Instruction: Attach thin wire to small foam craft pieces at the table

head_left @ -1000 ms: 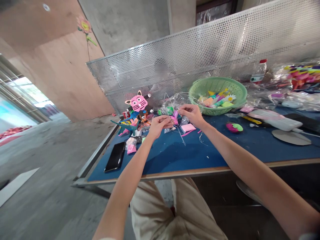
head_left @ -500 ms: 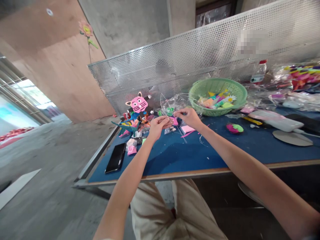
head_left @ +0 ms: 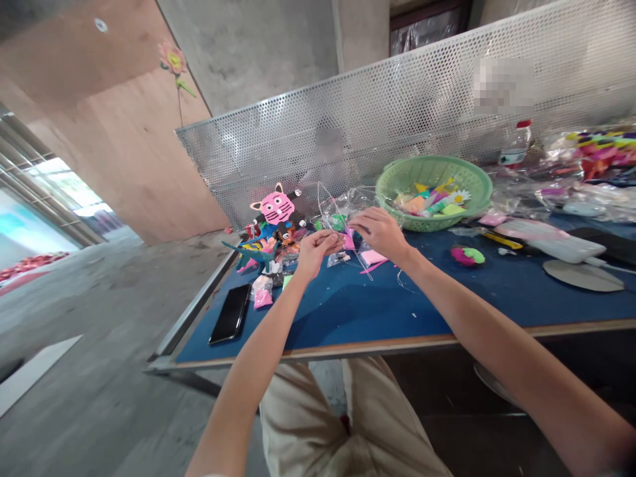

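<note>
My left hand (head_left: pixel 318 253) is closed in a pinch on a thin pale wire (head_left: pixel 322 199), which is bent into loops rising above the fingers. Facing it, my right hand (head_left: pixel 380 232) has its fingertips pinched on a narrow pink strip (head_left: pixel 350 233) beside the wire. The strip's full shape is hidden by the fingers. Below the hands lie a pink block in clear wrap (head_left: pixel 372 256) and a small clear packet (head_left: pixel 338 259). A length of loose wire (head_left: pixel 406 283) curls on the table under my right wrist.
A green basket (head_left: pixel 434 222) of coloured pieces stands behind my right hand. At left are a pink cat-faced figure (head_left: pixel 276 207), a teal figure (head_left: pixel 256 255) and a phone (head_left: pixel 229 313). A yellow cutter (head_left: pixel 501 240) and white device (head_left: pixel 551 240) lie right.
My right hand has turned, its back now more toward me, with the fingertips still near my left hand. The pink strip end that stuck out beside my right wrist no longer shows there.
</note>
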Demonstrator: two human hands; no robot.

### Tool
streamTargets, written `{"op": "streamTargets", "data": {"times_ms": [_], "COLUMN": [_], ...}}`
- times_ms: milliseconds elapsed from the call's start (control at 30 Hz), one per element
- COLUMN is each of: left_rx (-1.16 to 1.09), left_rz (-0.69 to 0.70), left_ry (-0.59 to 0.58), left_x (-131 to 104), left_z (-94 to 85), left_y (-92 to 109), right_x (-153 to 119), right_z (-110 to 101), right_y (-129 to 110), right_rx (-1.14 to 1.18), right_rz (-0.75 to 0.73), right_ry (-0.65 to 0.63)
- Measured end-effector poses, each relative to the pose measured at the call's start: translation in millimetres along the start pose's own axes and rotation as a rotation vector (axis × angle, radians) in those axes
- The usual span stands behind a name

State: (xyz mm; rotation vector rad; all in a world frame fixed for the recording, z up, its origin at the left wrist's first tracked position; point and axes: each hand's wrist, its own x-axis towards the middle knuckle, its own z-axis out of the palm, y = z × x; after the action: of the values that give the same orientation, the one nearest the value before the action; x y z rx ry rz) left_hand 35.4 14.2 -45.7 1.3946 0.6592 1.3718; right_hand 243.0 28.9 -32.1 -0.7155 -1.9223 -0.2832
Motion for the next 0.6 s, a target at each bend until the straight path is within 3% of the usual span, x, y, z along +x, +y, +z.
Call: {"op": "streamTargets", "data": {"times_ms": [300, 500, 600], "left_rx": [-0.01, -0.058, -0.076], "left_rz": [-0.001, -0.033, -0.056], "left_ry": [-0.02, 0.065, 0.112], "left_x": [-0.2, 1.0, 1.0], "left_z": [1.3, 2.6, 4.4], "left_y": [-0.8, 0.8, 1.8], "right_x": [1.5, -1.2, -3.1], "right_z": [0.8, 2.9, 8.7], "right_y": [1.3, 5.8, 6.7], "right_rx": [0.169, 0.318, 0.268], "right_rz": [0.051, 0.082, 0.081], "right_ry": [-0.098, -0.166, -0.154]}}
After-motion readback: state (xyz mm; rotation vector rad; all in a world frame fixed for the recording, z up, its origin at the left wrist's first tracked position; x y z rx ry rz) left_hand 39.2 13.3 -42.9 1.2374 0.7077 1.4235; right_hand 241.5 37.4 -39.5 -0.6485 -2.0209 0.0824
